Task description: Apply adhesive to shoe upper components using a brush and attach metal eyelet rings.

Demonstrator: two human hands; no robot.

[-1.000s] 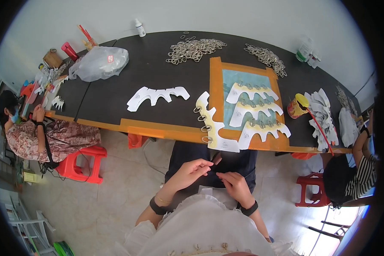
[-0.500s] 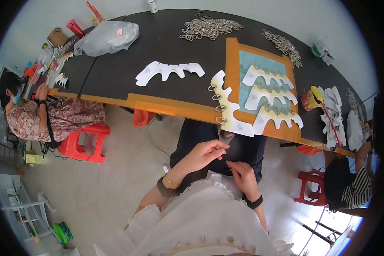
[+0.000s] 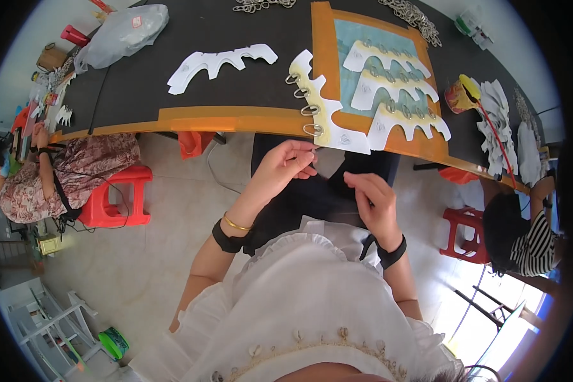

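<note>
Left hand [image 3: 285,167] pinches near ringed white cutout [image 3: 325,108] overhanging surface [image 3: 191,118] edge at 12 o'clock for reach; right hand [image 3: 370,198] narrow, grip contents unclear.

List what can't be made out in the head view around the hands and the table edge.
- Whatever the left hand and right hand pinch: too small and thin to identify against the dark lap.
- Pile of metal rings: cut off by the top edge.
- White shaped piece with clips: its lower end overhangs the table; underside hidden.
</note>
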